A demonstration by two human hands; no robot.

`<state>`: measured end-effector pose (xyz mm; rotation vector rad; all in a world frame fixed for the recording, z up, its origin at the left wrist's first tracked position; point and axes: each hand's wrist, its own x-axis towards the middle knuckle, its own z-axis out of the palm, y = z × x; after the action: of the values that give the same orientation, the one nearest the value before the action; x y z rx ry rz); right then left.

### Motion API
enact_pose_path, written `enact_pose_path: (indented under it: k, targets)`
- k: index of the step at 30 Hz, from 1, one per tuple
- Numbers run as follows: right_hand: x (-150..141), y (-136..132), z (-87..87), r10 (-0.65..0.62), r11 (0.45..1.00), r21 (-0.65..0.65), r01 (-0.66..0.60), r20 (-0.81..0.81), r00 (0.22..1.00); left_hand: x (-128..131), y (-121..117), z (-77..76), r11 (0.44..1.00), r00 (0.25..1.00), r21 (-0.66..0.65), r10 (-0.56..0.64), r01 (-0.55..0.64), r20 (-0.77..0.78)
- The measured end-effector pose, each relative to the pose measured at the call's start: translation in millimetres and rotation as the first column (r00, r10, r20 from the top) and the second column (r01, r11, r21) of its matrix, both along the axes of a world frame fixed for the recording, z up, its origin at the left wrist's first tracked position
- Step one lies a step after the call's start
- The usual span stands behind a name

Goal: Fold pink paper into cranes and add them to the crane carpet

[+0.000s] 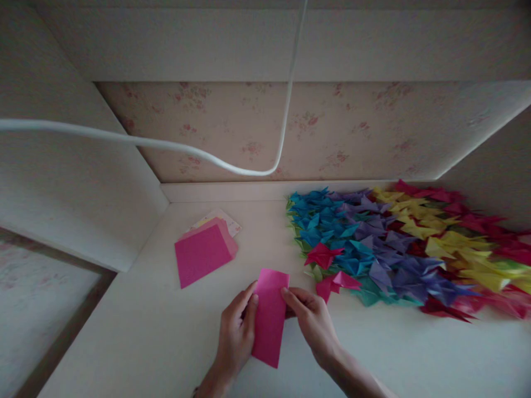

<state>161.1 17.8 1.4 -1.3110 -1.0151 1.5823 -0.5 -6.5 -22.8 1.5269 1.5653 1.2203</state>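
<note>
A pink sheet of origami paper (270,323), folded into a tall rectangle, is held up between both hands over the white table. My left hand (239,326) grips its left edge, thumb on the front and fingers behind. On the other side, my right hand (309,318) pinches the upper right edge between thumb and fingers; some fingertips are hidden behind the paper. Beyond my left hand lies a stack of paper squares (204,254), magenta on top. To the right of my right hand, two pink folded paper cranes (338,283) lie at the edge of a large pile.
The pile of folded paper cranes (394,249) in blue, purple, yellow and red covers the table's right side. A white cable (186,148) hangs across the view in front of the flowered back panel (232,116). A white side panel (103,166) stands at left.
</note>
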Motion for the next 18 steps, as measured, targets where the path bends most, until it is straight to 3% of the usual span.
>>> enact_pose_path:
  k: [9,15,18]
  targets:
    - [-1.0,12.4,-5.0,-0.198,0.980,-0.009,0.198,-0.054,0.979,0.5,-2.5,-4.8,1.000,1.000,0.005,-0.010,0.010,0.011]
    - [-0.1,13.0,-5.9,-0.192,0.980,0.036,0.194,-0.040,0.980,1.3,-2.7,-5.2,1.000,1.000,0.018,-0.005,0.005,-0.015]
    - [-3.5,5.4,-5.7,-0.124,0.992,-0.020,0.123,-0.079,0.989,0.5,-2.7,-5.5,0.999,0.999,0.028,0.026,-0.025,-0.039]
